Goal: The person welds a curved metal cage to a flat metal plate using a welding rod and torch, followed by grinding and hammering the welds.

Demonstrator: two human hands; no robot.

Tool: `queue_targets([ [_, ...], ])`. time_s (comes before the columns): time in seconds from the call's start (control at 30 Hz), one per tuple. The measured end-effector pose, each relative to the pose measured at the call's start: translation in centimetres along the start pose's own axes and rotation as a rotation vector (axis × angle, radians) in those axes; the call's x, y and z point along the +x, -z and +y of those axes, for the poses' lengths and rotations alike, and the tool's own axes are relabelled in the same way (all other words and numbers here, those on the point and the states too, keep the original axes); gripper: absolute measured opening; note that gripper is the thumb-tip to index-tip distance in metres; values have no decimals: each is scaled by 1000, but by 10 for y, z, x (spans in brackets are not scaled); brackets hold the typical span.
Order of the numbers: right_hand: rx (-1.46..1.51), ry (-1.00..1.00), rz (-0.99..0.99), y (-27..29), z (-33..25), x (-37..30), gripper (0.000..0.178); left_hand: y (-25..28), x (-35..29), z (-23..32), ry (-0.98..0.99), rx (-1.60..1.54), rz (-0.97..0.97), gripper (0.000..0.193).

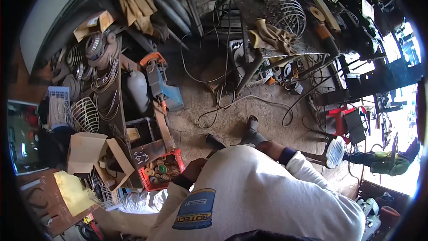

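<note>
My left hand (pixel 195 168) rests low beside the front of my white top (pixel 249 187), partly covered by it. Its fingers cannot be made out, nor whether they hold anything. On the other side my right hand (pixel 270 149) reaches inward from a dark cuff, close to my legs. The cloth and its own angle conceal its fingertips. Two dark shoes (pixel 252 125) stand on the dusty floor ahead of me. Just left of my left hand sits a red crate (pixel 179 160) of round discs (pixel 157 170).
At the left, a cluttered bench holds an open cardboard box (pixel 89 151), wire baskets and coiled wire (pixel 107 80). A blue and orange machine (pixel 165 85) stands beside it. Cables (pixel 249 97) trail over the floor. Work gloves (pixel 274 35) and an angle grinder (pixel 323 24) lie on the far table.
</note>
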State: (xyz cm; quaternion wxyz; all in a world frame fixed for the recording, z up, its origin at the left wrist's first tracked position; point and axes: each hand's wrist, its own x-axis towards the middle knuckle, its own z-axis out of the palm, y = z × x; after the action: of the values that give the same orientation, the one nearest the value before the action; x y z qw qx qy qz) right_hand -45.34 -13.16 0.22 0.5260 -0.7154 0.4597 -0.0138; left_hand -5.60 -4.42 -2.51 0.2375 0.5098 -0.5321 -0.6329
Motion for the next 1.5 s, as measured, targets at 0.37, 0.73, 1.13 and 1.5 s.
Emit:
queue_targets([
  [0.37,-194,125,55,61,77,-57,19,-84,89,56,-264,420,22,18],
  [0.73,283,86,79,129,142,-53,34,-133,169,114,82,138,103,23],
  [1.13,531,81,17,173,138,-39,33,-128,262,161,31,-189,-339,24],
  [1.5,5,-274,728,221,142,45,19,-83,345,152,-250,316,157,20],
])
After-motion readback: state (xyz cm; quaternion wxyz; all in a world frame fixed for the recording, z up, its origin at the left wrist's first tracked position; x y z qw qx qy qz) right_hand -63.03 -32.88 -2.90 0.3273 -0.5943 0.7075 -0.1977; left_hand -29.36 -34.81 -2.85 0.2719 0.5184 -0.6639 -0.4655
